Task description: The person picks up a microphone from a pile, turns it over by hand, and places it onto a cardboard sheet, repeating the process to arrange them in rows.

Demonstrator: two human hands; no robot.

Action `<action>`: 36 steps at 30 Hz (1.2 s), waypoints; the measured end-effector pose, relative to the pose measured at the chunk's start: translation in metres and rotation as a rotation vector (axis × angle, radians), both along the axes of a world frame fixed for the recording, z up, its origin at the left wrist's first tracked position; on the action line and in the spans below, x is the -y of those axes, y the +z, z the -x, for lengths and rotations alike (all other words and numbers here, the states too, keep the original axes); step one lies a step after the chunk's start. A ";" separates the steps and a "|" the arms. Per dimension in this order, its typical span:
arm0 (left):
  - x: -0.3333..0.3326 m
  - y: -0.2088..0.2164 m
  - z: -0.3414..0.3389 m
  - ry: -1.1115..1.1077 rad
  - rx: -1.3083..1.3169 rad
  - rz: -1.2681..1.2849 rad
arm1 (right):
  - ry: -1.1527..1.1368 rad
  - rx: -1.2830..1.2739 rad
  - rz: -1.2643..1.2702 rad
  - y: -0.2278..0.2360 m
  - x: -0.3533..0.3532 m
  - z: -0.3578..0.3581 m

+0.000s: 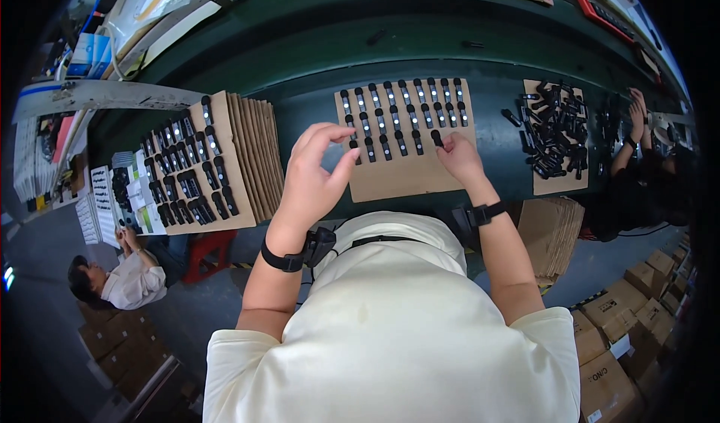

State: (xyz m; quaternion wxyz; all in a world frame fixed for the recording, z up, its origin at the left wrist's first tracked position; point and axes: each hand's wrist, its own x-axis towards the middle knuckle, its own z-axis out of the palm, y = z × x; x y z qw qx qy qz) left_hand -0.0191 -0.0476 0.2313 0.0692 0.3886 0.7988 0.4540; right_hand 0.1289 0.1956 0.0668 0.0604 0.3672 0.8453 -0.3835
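Observation:
A brown cardboard sheet (409,181) lies in front of me with rows of small black clip-on microphones on it. Each has a rounded dark top, and many show a small white light, like the microphone (381,121) in the middle row. At the right end of the nearest row, my right hand (460,159) pinches one black microphone (436,135) by its lower end. My left hand (313,169) hovers over the sheet's left edge, thumb and fingers apart and holding nothing. It partly covers the microphones at that end.
To the left, a stack of cardboard sheets (255,153) carries more rows of microphones. A pile of loose microphones (553,134) lies on cardboard at the right. One person (135,279) sits at the left; another person's hand (636,115) shows at the right. Cartons (607,382) stand on the floor.

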 end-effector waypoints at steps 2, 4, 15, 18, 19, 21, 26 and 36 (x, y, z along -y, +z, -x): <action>0.004 -0.008 0.002 0.005 0.007 0.025 | 0.001 0.049 -0.004 -0.026 0.000 -0.003; 0.009 -0.015 0.002 0.018 0.021 0.073 | 0.006 0.147 -0.016 -0.044 0.001 -0.005; 0.022 -0.049 0.013 0.094 0.082 0.182 | -0.040 0.216 -0.072 -0.068 0.004 0.015; 0.021 -0.061 0.019 0.099 0.106 0.199 | -0.040 0.244 -0.053 -0.065 0.002 0.018; 0.020 -0.066 0.021 0.103 0.127 0.208 | -0.038 0.259 -0.036 -0.062 0.001 0.019; 0.018 -0.075 0.026 0.107 0.147 0.216 | -0.035 0.272 -0.020 -0.052 0.001 0.023; 0.005 -0.117 0.055 0.251 0.264 0.187 | -0.022 0.140 -0.049 -0.037 -0.013 0.025; -0.046 -0.206 0.165 0.361 0.169 0.130 | 0.173 -0.267 -0.468 -0.030 -0.130 0.086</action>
